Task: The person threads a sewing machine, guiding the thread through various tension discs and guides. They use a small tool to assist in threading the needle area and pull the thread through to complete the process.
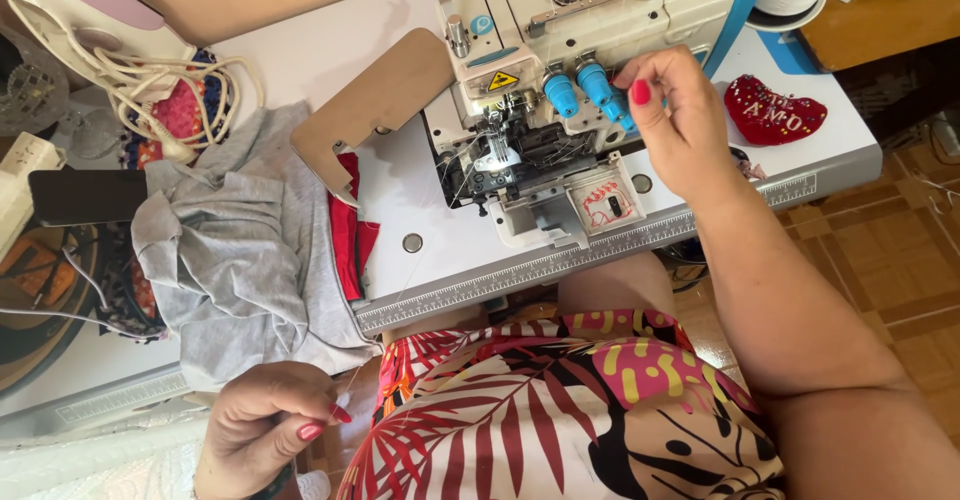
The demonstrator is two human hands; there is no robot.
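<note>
A white overlock sewing machine point(560, 50) stands on a white table point(420, 200), with two blue tension knobs point(585, 90) on its front. My right hand point(675, 120) reaches up to the right knob, fingers touching it. My left hand point(265, 425) is low at the front left, below the table edge, thumb and fingers pinched together on a thin thread point(352, 378) that runs up toward the machine. The needle area point(495, 150) is open, with no fabric under it.
Grey fabric point(240, 250) lies heaped at the table's left over red cloth point(350, 230). An iron with a coiled cord point(120, 40) sits at the far left. A red heart-shaped pincushion point(775, 115) lies right of the machine. A ruler strip point(560, 260) lines the table's front edge.
</note>
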